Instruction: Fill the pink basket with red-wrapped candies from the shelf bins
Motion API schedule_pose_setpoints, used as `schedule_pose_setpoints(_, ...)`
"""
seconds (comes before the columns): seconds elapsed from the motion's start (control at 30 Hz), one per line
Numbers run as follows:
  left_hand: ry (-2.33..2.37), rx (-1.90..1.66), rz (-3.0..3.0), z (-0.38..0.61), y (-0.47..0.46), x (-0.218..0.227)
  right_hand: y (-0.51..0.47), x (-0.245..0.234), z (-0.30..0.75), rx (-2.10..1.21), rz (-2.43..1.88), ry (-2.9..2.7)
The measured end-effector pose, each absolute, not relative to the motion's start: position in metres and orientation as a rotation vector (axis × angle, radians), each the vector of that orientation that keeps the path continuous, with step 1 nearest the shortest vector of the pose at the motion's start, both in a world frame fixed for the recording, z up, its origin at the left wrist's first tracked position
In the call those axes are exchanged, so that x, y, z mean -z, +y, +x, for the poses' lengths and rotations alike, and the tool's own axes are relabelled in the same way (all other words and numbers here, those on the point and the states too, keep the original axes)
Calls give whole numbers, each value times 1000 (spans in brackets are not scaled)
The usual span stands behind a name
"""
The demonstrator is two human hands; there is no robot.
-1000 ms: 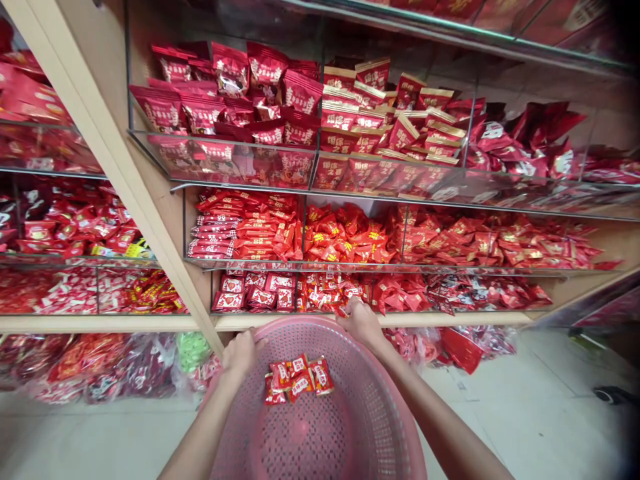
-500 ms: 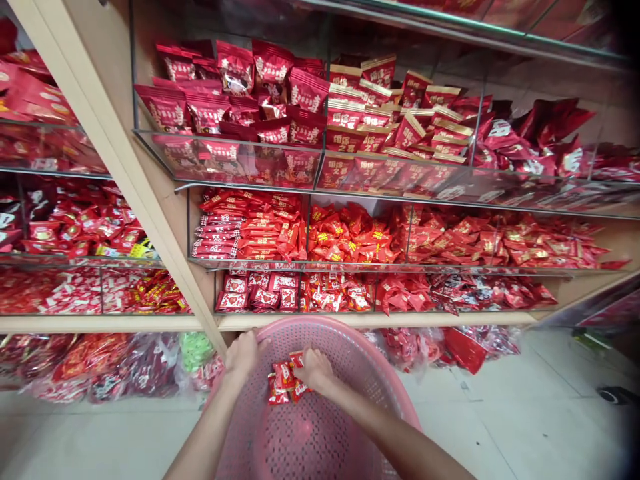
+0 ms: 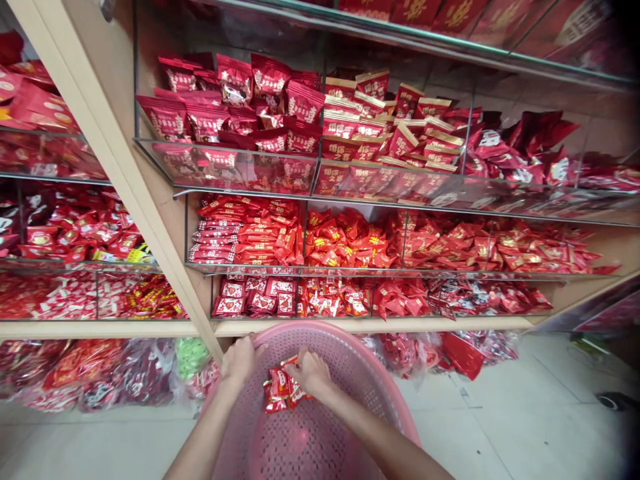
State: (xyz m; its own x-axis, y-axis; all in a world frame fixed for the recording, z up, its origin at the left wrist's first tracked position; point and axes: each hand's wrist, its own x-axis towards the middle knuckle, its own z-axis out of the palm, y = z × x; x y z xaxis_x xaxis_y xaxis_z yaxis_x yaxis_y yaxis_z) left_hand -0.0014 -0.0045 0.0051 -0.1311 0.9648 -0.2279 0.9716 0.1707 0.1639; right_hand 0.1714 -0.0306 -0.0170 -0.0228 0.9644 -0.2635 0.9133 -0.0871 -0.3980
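Observation:
A pink perforated plastic basket [image 3: 400, 403] stands in front of me below the shelves. My left hand [image 3: 240, 360] is closed over its left rim. Down inside the basket, my right hand [image 3: 313, 373] has its fingers curled around the edge of a small bunch of red wrapped candies [image 3: 277, 391]. Part of the bunch is hidden behind those fingers. Through the basket's holed floor and wall, small dots of the ground show.
Shelves with clear dividers hold red candy packets [image 3: 267, 233] beyond the basket. Larger dark red packets [image 3: 205, 123] fill the upper tier. Clear bags of sweets [image 3: 150, 373] lie under the bottom board [image 3: 125, 329], on pale floor tiles [image 3: 520, 427].
The view has tilted slightly, so the shelves sit a little lower. My right hand remains at the candies, which have shifted slightly. My left hand stays on the rim.

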Motion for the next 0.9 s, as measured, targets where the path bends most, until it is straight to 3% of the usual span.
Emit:
schedule_pose_setpoints(0.23,2159,14,1842,-4,-2,-1,5,-41,239,-361,-1870,-1820)
schedule_pose_setpoints(0.43,2171,-3,1845,-4,0,3,34,-62,322,-18,-2128,-1557)
schedule_pose_setpoints(0.9,2156,-2,1842,-2,-1,-2,52,-61,318,70,-2345,-1732)
